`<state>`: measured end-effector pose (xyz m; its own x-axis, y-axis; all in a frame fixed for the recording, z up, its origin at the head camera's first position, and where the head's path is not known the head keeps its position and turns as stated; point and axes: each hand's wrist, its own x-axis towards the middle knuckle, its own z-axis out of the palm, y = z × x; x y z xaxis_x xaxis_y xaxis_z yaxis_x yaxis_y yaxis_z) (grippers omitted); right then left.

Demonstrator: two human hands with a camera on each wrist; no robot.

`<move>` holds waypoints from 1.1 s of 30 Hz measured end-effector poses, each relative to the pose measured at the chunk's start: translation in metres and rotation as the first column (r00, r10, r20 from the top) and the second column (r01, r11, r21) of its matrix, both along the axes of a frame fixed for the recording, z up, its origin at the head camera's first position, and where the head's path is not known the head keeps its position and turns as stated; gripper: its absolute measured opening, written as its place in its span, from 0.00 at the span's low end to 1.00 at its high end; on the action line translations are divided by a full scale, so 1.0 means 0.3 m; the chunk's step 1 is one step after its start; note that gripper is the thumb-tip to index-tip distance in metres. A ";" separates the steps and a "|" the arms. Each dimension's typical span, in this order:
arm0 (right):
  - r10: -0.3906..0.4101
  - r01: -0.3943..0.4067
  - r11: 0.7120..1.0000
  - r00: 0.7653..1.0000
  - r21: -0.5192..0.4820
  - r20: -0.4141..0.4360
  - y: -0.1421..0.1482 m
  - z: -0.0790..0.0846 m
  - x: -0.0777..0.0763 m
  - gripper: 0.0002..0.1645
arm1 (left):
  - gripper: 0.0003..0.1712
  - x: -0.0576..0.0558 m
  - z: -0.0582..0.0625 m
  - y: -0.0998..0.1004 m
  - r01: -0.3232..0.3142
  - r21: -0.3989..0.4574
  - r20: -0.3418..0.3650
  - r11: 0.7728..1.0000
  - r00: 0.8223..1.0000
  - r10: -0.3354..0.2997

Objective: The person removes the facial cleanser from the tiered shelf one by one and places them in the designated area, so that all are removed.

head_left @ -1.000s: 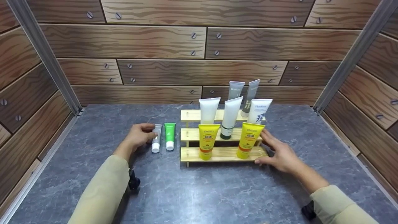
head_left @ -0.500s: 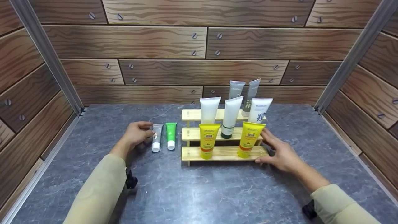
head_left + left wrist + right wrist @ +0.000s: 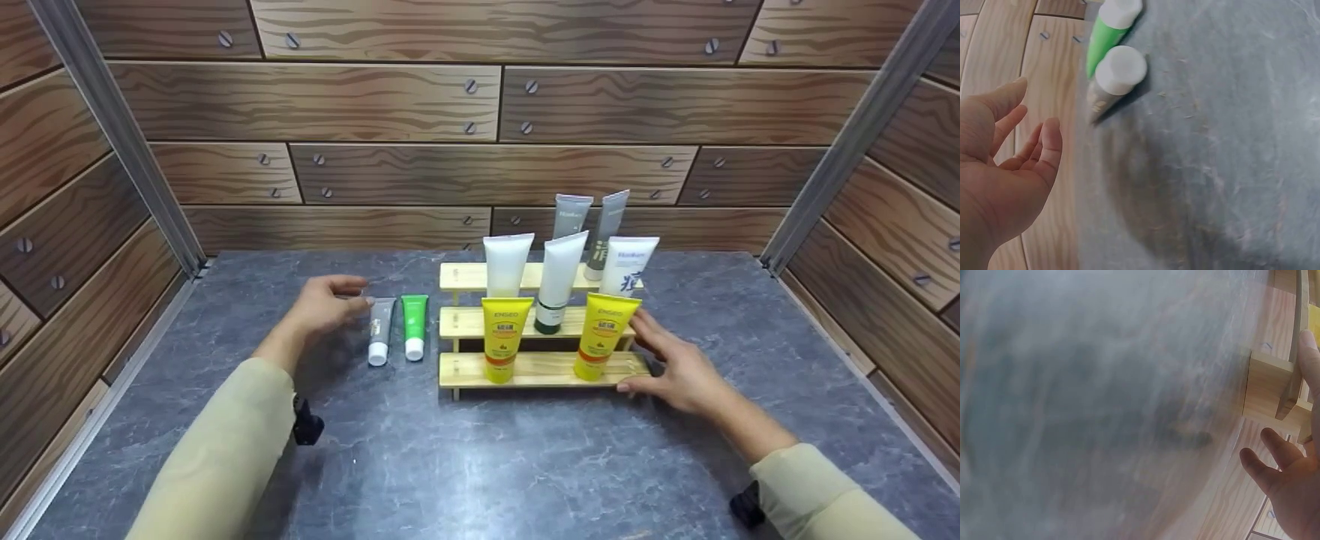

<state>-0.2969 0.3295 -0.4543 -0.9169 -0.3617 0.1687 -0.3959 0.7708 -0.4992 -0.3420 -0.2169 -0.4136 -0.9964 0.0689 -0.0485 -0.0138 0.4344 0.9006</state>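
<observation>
A grey tube with a white cap (image 3: 380, 330) lies on the table beside a green tube (image 3: 414, 326). Just left of the grey tube hovers my left hand (image 3: 322, 307), fingers loosely spread; in the left wrist view the palm and fingers (image 3: 1022, 163) hold nothing. My right hand (image 3: 679, 371) holds the right end of a three-tier wooden rack (image 3: 544, 367), thumb at the bottom tier's front corner. Two yellow tubes (image 3: 504, 337) stand on that tier. White tubes (image 3: 559, 277) stand on the middle tier, grey ones (image 3: 609, 232) on the top tier.
The grey marbled table (image 3: 480, 465) is bounded by wood-print walls (image 3: 390, 105) at the back and both sides. Metal posts (image 3: 127, 142) stand in the back corners. A dark camera (image 3: 306, 424) sits at the left wrist, another (image 3: 746, 506) at the right.
My left hand has come off the grey tube and drawn back slightly left, its fingers opening. My right hand stays at the rack's end.
</observation>
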 end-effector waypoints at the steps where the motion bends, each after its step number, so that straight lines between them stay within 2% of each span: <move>1: 0.002 -0.002 1.000 1.000 -0.001 0.000 0.001 0.000 0.000 0.70 | 0.29 0.002 0.012 0.000 0.007 -0.008 -0.009 1.000 1.000 -0.007; 8: -0.011 0.011 1.000 1.000 -0.003 0.024 0.000 0.005 -0.003 0.70 | 0.29 0.006 0.115 0.010 0.037 -0.032 -0.050 0.999 0.998 -0.038; 16: -0.016 0.016 1.000 0.999 -0.001 0.029 -0.002 0.003 -0.002 0.71 | 0.26 0.004 0.255 0.053 0.055 -0.069 -0.099 0.996 0.993 -0.061; 21: -0.013 0.013 1.000 1.000 -0.003 0.015 0.001 -0.001 0.000 0.70 | 0.25 -0.007 0.348 0.124 0.108 -0.084 -0.148 0.991 0.982 -0.120; 26: -0.008 0.008 1.000 1.000 0.001 0.000 0.001 -0.001 0.002 0.70 | 0.25 -0.010 0.432 0.211 0.156 -0.099 -0.211 0.983 0.962 -0.174; 30: -0.001 0.002 1.000 1.000 0.004 -0.014 -0.003 0.004 0.003 0.68 | 0.25 -0.016 0.478 0.284 0.183 -0.098 -0.246 0.978 0.948 -0.202; 33: -0.005 0.005 1.000 1.000 0.002 -0.013 -0.001 0.004 0.009 0.68 | 0.24 -0.026 0.502 0.351 0.215 -0.059 -0.264 0.975 0.938 -0.223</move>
<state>-0.2943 0.3293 -0.4531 -0.9165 -0.3573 0.1799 -0.3984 0.7740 -0.4921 -0.3499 -0.1115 -0.2629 -0.9332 0.2898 0.2123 0.3243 0.4253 0.8450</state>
